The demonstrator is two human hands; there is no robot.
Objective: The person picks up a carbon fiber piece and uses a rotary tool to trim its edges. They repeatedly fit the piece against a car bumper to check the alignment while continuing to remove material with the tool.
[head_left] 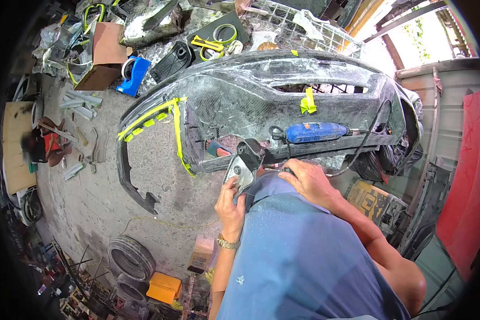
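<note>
My left hand (231, 207), with a watch on the wrist, grips a small part (242, 172), pale grey with a round hole on one side and black at its upper end. Close to its right, my right hand (307, 182) is closed around the slim handpiece (274, 170) of a flexible shaft (369, 130), its tip pointing at the part. The shaft loops back to a blue rotary tool (317, 132), which lies on a large black car bumper (234, 106) in front of me. Yellow-green tape (177, 133) marks the bumper's left side.
Behind the bumper are a cardboard box (105, 50), a blue tape dispenser (134, 76) and tape rolls (224, 33). Tyres (130, 258) and an orange container (164, 288) stand lower left. Another person (50, 144) sits at far left. A red panel (465, 181) leans at right.
</note>
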